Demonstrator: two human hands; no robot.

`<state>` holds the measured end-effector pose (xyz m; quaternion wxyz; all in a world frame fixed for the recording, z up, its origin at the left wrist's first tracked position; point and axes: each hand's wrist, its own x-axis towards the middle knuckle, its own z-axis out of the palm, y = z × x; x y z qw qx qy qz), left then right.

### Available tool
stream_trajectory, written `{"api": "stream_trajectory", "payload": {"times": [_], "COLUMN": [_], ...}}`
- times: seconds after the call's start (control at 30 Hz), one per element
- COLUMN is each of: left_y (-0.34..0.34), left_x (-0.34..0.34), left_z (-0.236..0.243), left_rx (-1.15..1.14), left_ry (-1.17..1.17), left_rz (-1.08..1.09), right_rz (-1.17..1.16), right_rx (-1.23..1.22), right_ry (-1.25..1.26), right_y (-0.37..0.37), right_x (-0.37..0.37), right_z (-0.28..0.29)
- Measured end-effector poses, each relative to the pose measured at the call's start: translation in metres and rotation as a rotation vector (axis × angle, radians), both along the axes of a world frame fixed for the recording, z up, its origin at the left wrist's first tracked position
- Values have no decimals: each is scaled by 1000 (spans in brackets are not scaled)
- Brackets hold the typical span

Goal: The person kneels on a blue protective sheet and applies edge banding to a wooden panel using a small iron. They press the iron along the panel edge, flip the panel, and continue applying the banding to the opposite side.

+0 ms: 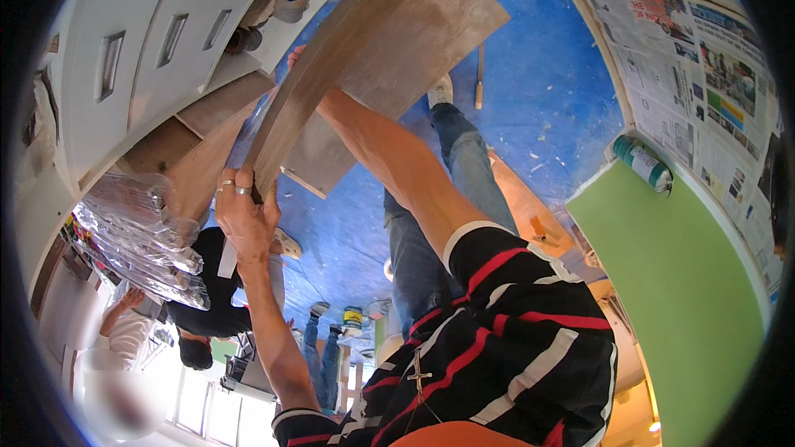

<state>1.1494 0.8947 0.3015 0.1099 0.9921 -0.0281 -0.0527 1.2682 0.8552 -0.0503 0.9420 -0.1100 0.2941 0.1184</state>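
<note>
A long brown wooden plank (pixel 310 74) runs from the middle left up to the top edge of the view, tilted. My left hand (pixel 246 219), with rings on its fingers, is closed around the plank's near end. My right forearm passes behind the plank farther up. Of my right hand (pixel 295 56) only some fingertips show, curled over the plank's far edge; the rest is hidden. Beneath the plank lies a wide, flat wooden panel (pixel 431 33) with a dusty surface.
White drawers (pixel 141 41) line the left, near a plastic-wrapped stack (pixel 137 228). A person in black (pixel 211 281) bends close by; others stand behind. A wooden-handled tool (pixel 479 83) lies on blue floor sheeting (pixel 546 58). Right are a green can (pixel 643 163) and newspaper-covered surface (pixel 662 74).
</note>
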Motion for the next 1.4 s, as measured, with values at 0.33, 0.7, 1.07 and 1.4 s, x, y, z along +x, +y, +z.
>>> {"api": "stream_trajectory", "payload": {"times": [0.33,0.7,1.07,1.4], "left_y": [6,-42,-85,-106], "left_x": [-15,-53,-86,-108], "left_z": [-4,-23,-57,-100], "left_rx": [10,3,-130,-10], "left_ry": [2,-13,232,179], "left_rz": [-76,-60,67,46], "right_rz": [176,445,329,115], "right_rx": [-167,-515,-526,-416], "right_ry": [93,417,486,365], "right_y": [-46,-227,-245,-180], "right_x": [-63,-247,-282,-223], "right_z": [-8,1,-8,-20]}}
